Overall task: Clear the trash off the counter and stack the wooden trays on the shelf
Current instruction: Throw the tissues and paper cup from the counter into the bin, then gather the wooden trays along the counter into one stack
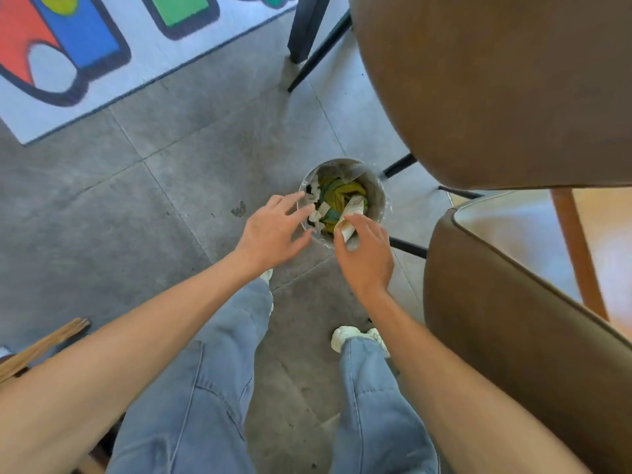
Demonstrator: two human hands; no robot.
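Right hand pinches a crumpled paper wrapper at its near end; long axis runs away from the hand, out over the open bin. Bin sits directly under and just beyond both hands. Left hand spread, empty, fingertips at the bin's left rim. Right hand is nearer. Grey tile floor; brown chairs close to its right. No bench in view.

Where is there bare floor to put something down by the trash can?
Bare gray floor lies between the rug and the trash can. Right of the can it is crowded with brown chairs; both hands cover its near rim.
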